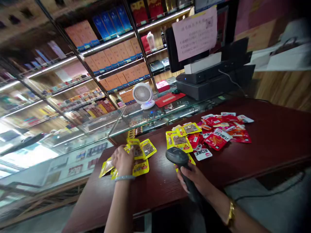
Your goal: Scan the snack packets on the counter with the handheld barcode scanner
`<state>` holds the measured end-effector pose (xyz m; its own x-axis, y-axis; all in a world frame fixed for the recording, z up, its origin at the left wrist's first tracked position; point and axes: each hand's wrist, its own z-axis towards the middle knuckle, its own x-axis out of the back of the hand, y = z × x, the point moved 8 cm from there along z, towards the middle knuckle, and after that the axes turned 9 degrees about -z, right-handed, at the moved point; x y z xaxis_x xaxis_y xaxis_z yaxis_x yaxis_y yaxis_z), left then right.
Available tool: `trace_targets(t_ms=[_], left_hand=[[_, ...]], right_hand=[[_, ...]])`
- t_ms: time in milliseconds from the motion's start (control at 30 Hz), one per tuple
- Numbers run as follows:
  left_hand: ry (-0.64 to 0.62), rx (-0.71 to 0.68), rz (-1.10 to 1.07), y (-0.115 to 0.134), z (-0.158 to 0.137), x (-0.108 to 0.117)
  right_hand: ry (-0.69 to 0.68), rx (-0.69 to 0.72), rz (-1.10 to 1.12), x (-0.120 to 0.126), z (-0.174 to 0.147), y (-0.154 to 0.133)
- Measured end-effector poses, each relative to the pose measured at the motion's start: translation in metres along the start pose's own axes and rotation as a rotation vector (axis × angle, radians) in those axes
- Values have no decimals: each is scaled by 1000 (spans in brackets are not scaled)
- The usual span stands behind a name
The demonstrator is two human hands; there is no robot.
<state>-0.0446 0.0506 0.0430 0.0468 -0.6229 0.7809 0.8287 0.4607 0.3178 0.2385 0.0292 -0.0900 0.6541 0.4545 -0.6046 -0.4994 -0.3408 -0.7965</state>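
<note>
My left hand [123, 159], with a pale bracelet at the wrist, is closed on a yellow snack packet [136, 151] with a see-through window. It is over a loose group of similar packets, one of them a flat yellow packet [148, 148] to its right. My right hand [194, 177] grips a black handheld barcode scanner [178, 156] by its handle, head uppermost. Just beyond the scanner lies another pile of yellow packets [179, 141]. Red and white snack packets [218, 137] are heaped to the right of that pile.
The dark red-brown table [160, 191] adjoins a glass display case [145, 116]. A small white fan [143, 95] and a red mat [169, 99] are on the glass. Behind them stands a monitor with a pink paper notice [195, 34]; lit shelves [111, 55] hold boxed goods.
</note>
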Motion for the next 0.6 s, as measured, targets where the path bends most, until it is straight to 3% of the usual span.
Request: trace_targets(t_ms=[100,200,333,467,600], left_hand=[[-97,-170,-74,37,-18,-9],[-381,-346,-215,91,-51,-44],[-643,-351,-307,149,-89,-91],[-717,-249,-302,166,-90,-118],[-670,-158,-572,158,-76,-124]], right_hand=[[-16,-18,-2,-1,-2,0],[-11,19,7,-1,-5,-5],[11,113,13,-1,-11,-13],[52,146,30,1,-15,-16],[68,158,52,2,-16,-16]])
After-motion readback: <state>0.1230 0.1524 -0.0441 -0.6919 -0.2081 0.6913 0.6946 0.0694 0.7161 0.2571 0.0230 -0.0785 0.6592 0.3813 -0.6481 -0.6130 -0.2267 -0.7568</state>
